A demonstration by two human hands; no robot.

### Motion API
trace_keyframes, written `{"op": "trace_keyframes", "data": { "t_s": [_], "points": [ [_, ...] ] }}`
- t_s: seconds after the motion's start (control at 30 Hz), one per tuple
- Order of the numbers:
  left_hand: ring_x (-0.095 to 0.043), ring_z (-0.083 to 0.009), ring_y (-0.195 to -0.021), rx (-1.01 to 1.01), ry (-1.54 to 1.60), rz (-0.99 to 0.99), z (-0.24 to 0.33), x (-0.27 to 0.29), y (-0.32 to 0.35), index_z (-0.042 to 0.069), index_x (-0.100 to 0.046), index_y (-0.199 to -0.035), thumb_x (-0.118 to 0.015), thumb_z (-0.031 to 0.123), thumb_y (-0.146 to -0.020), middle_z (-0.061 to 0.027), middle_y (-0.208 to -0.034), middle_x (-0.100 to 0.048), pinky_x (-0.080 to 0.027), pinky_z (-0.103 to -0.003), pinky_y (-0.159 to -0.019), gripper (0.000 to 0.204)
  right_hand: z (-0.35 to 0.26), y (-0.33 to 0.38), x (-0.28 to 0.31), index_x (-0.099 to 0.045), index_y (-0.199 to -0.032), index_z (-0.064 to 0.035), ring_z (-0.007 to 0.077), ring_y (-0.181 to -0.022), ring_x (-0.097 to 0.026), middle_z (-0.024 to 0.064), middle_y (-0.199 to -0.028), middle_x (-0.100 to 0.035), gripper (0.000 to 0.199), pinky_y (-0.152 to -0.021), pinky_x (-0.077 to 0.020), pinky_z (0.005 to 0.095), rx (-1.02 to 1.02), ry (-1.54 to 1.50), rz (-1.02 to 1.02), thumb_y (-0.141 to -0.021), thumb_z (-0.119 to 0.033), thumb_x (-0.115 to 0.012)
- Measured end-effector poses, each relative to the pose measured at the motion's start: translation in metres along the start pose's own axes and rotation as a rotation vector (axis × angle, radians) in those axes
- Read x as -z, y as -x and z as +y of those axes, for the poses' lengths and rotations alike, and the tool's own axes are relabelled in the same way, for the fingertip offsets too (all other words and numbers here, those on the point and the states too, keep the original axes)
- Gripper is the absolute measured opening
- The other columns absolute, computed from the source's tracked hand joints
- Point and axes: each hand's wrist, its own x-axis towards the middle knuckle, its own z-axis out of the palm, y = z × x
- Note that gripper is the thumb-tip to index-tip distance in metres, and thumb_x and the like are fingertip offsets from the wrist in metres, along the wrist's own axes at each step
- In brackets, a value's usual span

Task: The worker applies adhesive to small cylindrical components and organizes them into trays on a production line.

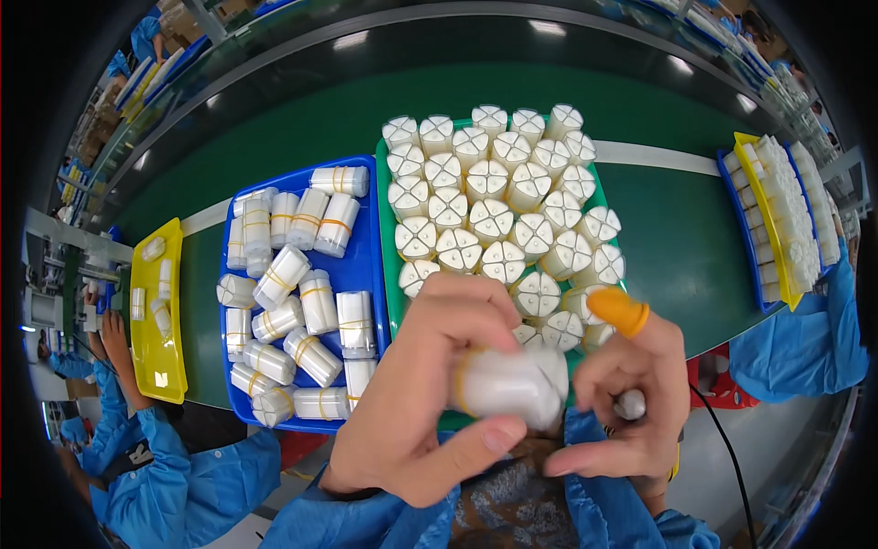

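My left hand [402, 393] is closed round a white cylindrical bundle [508, 389] with a yellow rubber band, blurred by motion. The bundle's segmented end points toward my right hand [654, 366], which wears an orange finger cot [618, 312]. Curled fingers of that hand hold a small grey round-ended piece [630, 403]; the rest of it is hidden. Just beyond both hands, a green tray [389, 247] is packed with upright bundles [491, 220] whose white ends show four-part divisions. Left of it, a blue tray [376, 201] contains similar banded bundles [317, 302], mostly lying on their sides.
The trays rest on a green conveyor belt [311, 123]. A yellow tray [165, 366] with a few bundles lies at the far left, by a co-worker's blue sleeve [192, 480]. Stacked blue and yellow trays [777, 229] stand at the right, near another person's blue clothing [796, 339].
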Motion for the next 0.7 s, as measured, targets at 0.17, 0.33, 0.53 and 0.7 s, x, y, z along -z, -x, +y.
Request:
{"op": "trace_keyframes", "data": {
  "t_s": [0.17, 0.33, 0.53, 0.7],
  "points": [
    [-0.050, -0.0266, -0.101, -0.022, -0.336, -0.090, 0.009, 0.002, -0.003, 0.004, -0.041, -0.124, -0.068, 0.018, -0.084, -0.0173, -0.115, -0.046, -0.044, -0.040, -0.087, 0.050, 0.008, -0.013, -0.007, -0.065, -0.107, -0.0023, 0.0143, -0.064, -0.061, 0.0078, -0.082, -0.064, 0.056, -0.057, -0.0502, 0.0242, 0.324, 0.303, -0.154, -0.062, -0.019, -0.093],
    [-0.058, -0.0254, -0.105, 0.301, 0.620, 0.440, 0.008, -0.018, 0.006, 0.003, -0.033, -0.134, -0.073, 0.036, -0.083, -0.0165, -0.127, -0.048, -0.051, -0.037, -0.086, 0.073, 0.028, -0.013, -0.017, -0.073, -0.097, -0.0120, 0.0142, -0.058, -0.062, 0.0089, -0.092, -0.062, 0.034, -0.045, -0.0509, 0.0244, 0.652, 0.536, -0.059, -0.065, -0.014, -0.083],
    [-0.063, -0.0279, -0.095, 0.516, 0.867, 0.290, 0.014, -0.009, 0.000, -0.001, -0.030, -0.147, -0.061, 0.039, -0.094, -0.0231, -0.139, -0.047, -0.054, -0.037, -0.077, 0.074, 0.037, -0.010, -0.021, -0.073, -0.091, -0.0137, 0.0101, -0.058, -0.061, 0.0075, -0.099, -0.059, 0.028, -0.044, -0.0503, 0.0213, 0.730, 0.579, -0.133, -0.065, -0.007, -0.079],
    [-0.053, -0.0202, -0.079, 0.472, 0.872, 0.417, 0.011, 0.001, 0.002, -0.004, -0.031, -0.146, -0.055, 0.043, -0.095, -0.0179, -0.139, -0.048, -0.043, -0.031, -0.069, 0.074, 0.031, -0.010, -0.018, -0.070, -0.092, -0.0081, 0.0143, -0.060, -0.059, 0.0100, -0.094, -0.060, 0.035, -0.049, -0.0468, 0.0246, 0.660, 0.507, -0.159, -0.063, -0.012, -0.090]
  ]
}}
